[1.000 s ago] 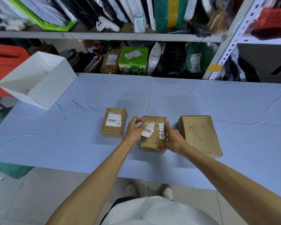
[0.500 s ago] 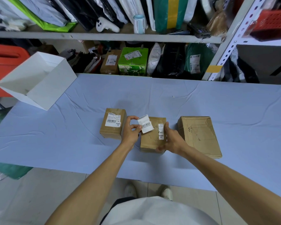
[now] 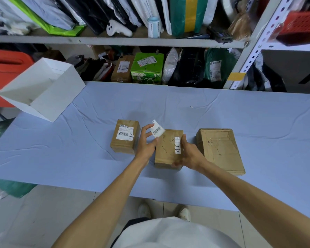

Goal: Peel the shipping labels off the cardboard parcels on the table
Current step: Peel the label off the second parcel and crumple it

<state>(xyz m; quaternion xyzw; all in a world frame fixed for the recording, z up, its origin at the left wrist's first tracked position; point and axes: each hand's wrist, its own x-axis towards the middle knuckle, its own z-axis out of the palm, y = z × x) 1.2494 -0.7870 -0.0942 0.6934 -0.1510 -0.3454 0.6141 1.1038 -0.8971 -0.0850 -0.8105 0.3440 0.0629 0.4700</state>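
While three cardboard parcels stand in a row near the front edge of the blue-covered table (image 3: 240, 119), we record the hands as follows: the left hand (image 3: 147, 144) pinches a torn label piece (image 3: 157, 130) between thumb and fingertips, its fingers curled round the paper, barcode side facing us. The piece is held up over the far left corner of the middle parcel (image 3: 166, 151); we cannot tell whether its lower edge touches the cardboard. The right hand (image 3: 191, 155) grips the middle parcel at its right side, thumb laid on the top face and fingers curled under the near right corner. A narrow label strip (image 3: 177, 144) printed "MX" and "MXRC 03" is stuck along the right part of that top face, just beside the thumb. The left parcel (image 3: 125, 138) sits just beside the left hand and carries a whole white label (image 3: 126, 134) with barcode. The right parcel (image 3: 220, 151), larger, lies close to the right wrist, its top showing brown cardboard with dark scuffs. We also note a white box (image 3: 41, 88) tilted at the table's far left corner, and a shelf (image 3: 115, 41) packed with bags and parcels behind
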